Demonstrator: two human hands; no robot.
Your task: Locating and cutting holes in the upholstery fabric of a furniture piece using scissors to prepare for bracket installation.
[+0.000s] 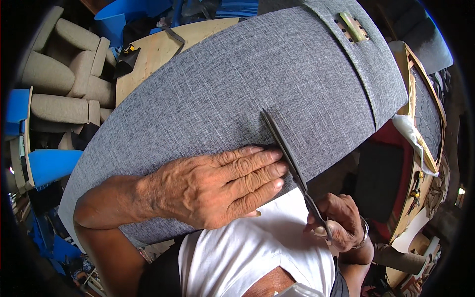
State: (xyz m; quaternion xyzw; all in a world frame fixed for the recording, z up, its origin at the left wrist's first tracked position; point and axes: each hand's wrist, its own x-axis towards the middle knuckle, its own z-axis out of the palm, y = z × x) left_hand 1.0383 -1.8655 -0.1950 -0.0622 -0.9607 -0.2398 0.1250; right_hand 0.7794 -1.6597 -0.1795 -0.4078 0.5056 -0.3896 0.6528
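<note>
Grey woven fabric [222, 94] spreads across a board in front of me, reaching to my body. My left hand [217, 188] lies palm down on its near part, fingers stretched out side by side and pressing the cloth flat. Close beside those fingertips run the long dark blades of the scissors [287, 153], pointing away from me over the fabric. My right hand [341, 222] is wrapped round the scissor handles at the cloth's near edge. The blades look nearly closed; whether cloth sits between them I cannot tell.
A pale greenish strip [351, 27] among black dots lies on a folded fabric band at the far right. The pale wooden board [148, 54] shows beyond the cloth. Beige sofa pieces [67, 64] stand at left, a wooden-framed panel [428, 106] at right.
</note>
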